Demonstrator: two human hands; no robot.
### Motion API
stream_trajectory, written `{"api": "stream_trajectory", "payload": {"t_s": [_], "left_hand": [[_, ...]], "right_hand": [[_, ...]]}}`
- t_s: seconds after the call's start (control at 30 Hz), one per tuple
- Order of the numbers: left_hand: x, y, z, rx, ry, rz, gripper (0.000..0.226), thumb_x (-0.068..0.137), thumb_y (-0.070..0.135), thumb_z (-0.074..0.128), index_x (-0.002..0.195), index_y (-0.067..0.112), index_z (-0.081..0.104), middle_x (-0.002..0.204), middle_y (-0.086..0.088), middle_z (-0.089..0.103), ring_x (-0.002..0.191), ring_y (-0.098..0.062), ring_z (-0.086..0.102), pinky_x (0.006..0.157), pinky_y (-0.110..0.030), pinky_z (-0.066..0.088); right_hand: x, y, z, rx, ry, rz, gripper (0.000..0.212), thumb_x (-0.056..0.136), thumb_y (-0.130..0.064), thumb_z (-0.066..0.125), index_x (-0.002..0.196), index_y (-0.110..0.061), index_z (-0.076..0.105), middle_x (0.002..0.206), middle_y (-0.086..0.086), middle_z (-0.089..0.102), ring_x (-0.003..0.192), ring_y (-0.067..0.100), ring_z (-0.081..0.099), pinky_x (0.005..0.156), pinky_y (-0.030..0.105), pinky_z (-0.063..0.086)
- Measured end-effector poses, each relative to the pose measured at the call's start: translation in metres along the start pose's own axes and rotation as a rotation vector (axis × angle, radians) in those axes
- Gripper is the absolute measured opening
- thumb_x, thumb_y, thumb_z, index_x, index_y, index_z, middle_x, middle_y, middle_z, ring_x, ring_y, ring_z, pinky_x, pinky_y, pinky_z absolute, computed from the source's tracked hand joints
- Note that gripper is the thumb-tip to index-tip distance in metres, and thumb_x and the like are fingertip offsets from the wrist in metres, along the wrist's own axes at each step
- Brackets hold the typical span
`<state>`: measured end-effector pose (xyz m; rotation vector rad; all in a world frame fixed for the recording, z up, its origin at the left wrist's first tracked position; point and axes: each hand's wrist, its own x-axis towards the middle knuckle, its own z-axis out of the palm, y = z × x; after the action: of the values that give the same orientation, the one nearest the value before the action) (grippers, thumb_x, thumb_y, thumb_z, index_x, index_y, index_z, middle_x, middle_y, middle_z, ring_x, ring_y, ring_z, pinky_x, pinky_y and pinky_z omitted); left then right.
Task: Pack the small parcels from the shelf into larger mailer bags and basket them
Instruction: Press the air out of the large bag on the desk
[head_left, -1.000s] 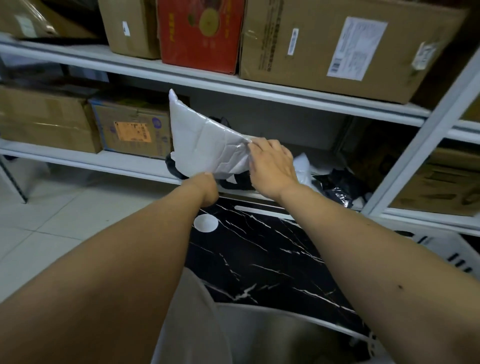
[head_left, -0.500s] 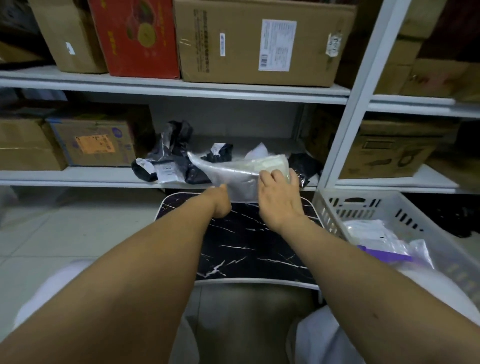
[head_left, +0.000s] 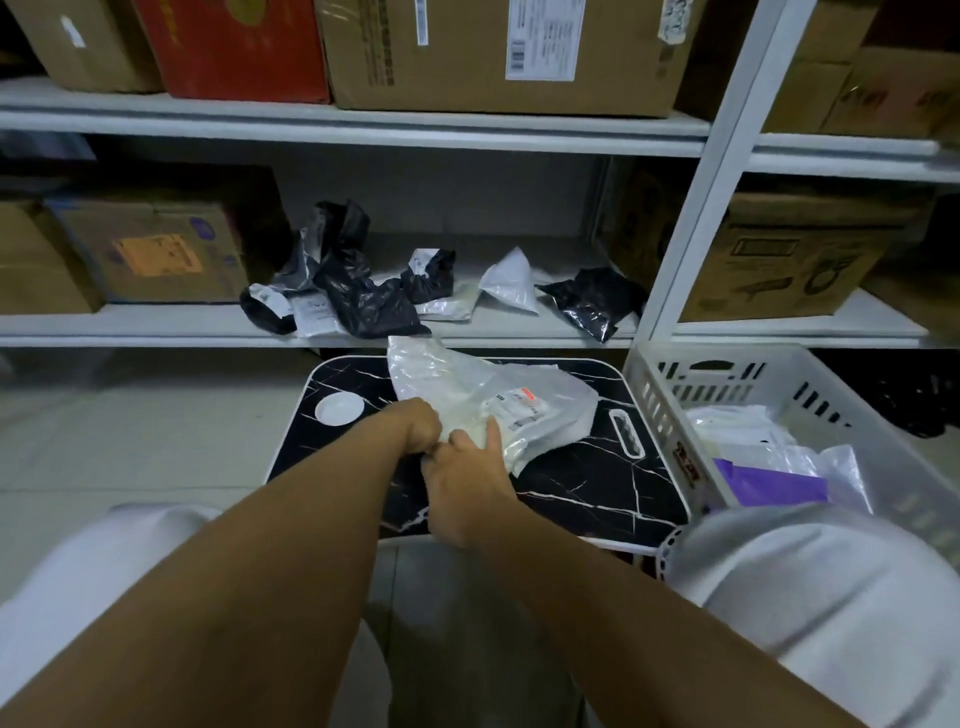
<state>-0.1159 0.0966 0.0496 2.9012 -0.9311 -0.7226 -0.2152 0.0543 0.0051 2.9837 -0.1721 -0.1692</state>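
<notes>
Head view: a second ago the white mailer bag was held up in front of the shelf; now it lies on the black marble-patterned table, which suggests sealing or folding comes next, before it goes to the basket at the right. The left hand is curled and grips the bag's near edge. The right hand pinches the same edge beside it, one finger lying straight on the plastic. Small black and white parcels wait on the shelf.
</notes>
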Motion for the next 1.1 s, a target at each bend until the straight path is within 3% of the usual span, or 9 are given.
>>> {"api": "stream_trajectory", "payload": {"t_s": [0.1,0.17,0.3,0.37,0.43,0.5,0.6,0.83,1.1], "left_hand": [[0.017,-0.019,0.008,0.015,-0.044,-0.060,0.035,0.100,0.014,0.039,0.126,0.000,0.057,0.132,-0.017,0.055,0.111,-0.027,0.054,0.096,-0.032,0.042],[0.032,-0.032,0.017,-0.047,-0.013,-0.153,0.036,0.098,0.018,0.041,0.127,0.004,0.056,0.133,-0.014,0.054,0.118,-0.029,0.053,0.100,-0.036,0.043],[0.051,-0.038,0.026,-0.143,0.173,-0.246,0.053,0.099,0.037,0.032,0.146,0.011,0.029,0.151,-0.014,0.026,0.137,-0.034,0.029,0.107,-0.049,0.030],[0.063,-0.034,0.031,-0.110,0.217,-0.123,0.059,0.101,0.045,0.022,0.152,0.017,0.014,0.160,-0.010,0.004,0.147,-0.032,0.007,0.114,-0.055,0.018],[0.074,-0.024,0.038,-0.054,0.221,0.020,0.060,0.100,0.050,0.015,0.153,0.026,0.001,0.161,-0.003,-0.011,0.148,-0.027,-0.009,0.117,-0.056,0.006],[0.089,-0.012,0.048,0.000,0.190,0.126,0.057,0.100,0.050,0.011,0.153,0.032,-0.004,0.160,-0.002,-0.015,0.148,-0.027,-0.012,0.117,-0.057,0.002],[0.108,-0.005,0.064,0.094,0.142,0.152,0.055,0.101,0.046,0.010,0.152,0.033,-0.007,0.161,-0.002,-0.014,0.147,-0.031,-0.012,0.115,-0.061,0.005],[0.129,-0.024,0.100,0.104,-0.067,-0.013,0.059,0.099,0.050,0.012,0.149,0.037,-0.016,0.158,0.001,-0.024,0.144,-0.035,-0.020,0.110,-0.068,-0.001],[0.141,-0.017,0.110,0.173,-0.007,-0.080,0.063,0.099,0.052,0.011,0.148,0.031,-0.023,0.156,-0.003,-0.029,0.143,-0.041,-0.021,0.109,-0.069,0.003]], "right_hand": [[0.015,-0.006,0.008,0.171,0.059,-0.139,0.045,0.088,-0.029,0.054,0.133,-0.028,0.049,0.133,-0.001,0.050,0.126,0.023,0.038,0.113,0.060,0.012],[0.026,0.001,0.013,0.241,0.121,-0.173,0.033,0.087,-0.023,0.052,0.118,-0.022,0.062,0.117,0.005,0.061,0.117,0.027,0.047,0.109,0.054,0.026],[0.047,0.047,0.012,0.279,0.437,0.075,0.022,0.079,-0.014,0.055,0.094,-0.015,0.071,0.091,0.006,0.069,0.095,0.032,0.059,0.090,0.043,0.043],[0.055,0.075,0.009,0.274,0.333,0.248,0.034,0.095,-0.028,0.042,0.122,-0.020,0.062,0.122,0.005,0.063,0.122,0.028,0.048,0.105,0.047,0.031],[0.060,0.097,0.008,0.296,0.075,0.277,0.049,0.101,-0.048,0.022,0.143,-0.032,0.040,0.154,0.000,0.035,0.144,0.026,0.022,0.114,0.055,0.013],[0.068,0.107,0.015,0.312,-0.134,0.226,0.055,0.099,-0.058,0.012,0.150,-0.042,0.022,0.162,-0.004,0.011,0.149,0.024,0.003,0.114,0.061,0.001],[0.086,0.109,0.039,0.329,-0.291,0.206,0.053,0.099,-0.058,0.008,0.151,-0.047,0.011,0.163,-0.006,0.002,0.150,0.025,-0.005,0.113,0.064,-0.004],[0.119,0.094,0.086,0.181,-0.339,0.078,0.053,0.098,-0.059,0.010,0.150,-0.048,0.011,0.163,-0.004,0.003,0.149,0.026,-0.005,0.109,0.069,-0.006],[0.122,0.098,0.123,0.160,-0.201,0.051,0.054,0.100,-0.054,0.010,0.151,-0.043,-0.002,0.163,-0.005,-0.007,0.149,0.023,-0.011,0.112,0.065,-0.004]]}}
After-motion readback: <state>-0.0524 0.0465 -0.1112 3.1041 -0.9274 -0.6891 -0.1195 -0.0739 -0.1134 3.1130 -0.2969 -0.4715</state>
